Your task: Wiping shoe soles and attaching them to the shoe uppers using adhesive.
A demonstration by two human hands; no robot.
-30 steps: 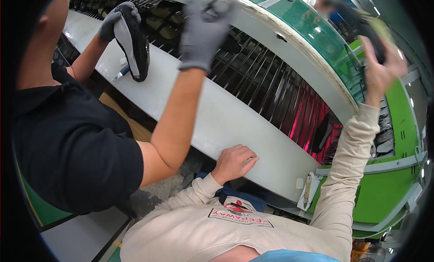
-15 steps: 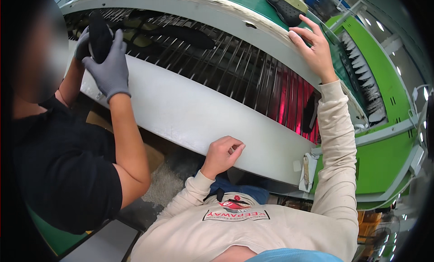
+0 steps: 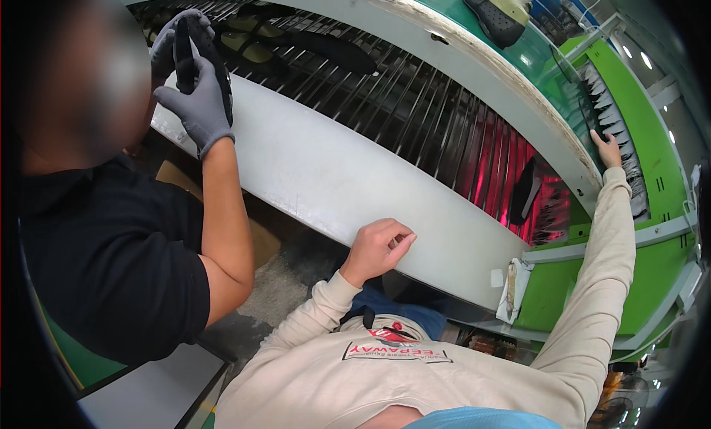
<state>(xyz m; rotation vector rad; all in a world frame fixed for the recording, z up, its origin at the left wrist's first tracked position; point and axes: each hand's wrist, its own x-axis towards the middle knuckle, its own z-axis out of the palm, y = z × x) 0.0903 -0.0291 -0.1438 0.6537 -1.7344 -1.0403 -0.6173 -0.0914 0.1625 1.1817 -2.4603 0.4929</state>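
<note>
My left hand hovers over the white ledge, its fingers curled in with the thumb against them. Nothing shows in it. Stretched far to the right, my right hand is over the green belt, beside a curtain of pale bristles. Its visible fingers are apart. Close to its fingertips lies a thin dark piece; whether they touch cannot be made out. A black and olive shoe is on the belt's far side, by another person's hand.
At left, a co-worker in grey gloves holds a black shoe part. Dark shoe parts lie on a metal-rod conveyor. Another dark piece is in red light at its right end, beside a green machine housing.
My right hand has moved right, from the belt's near edge to the bristle curtain. My left hand stays over the ledge. The co-worker has turned the black shoe part.
</note>
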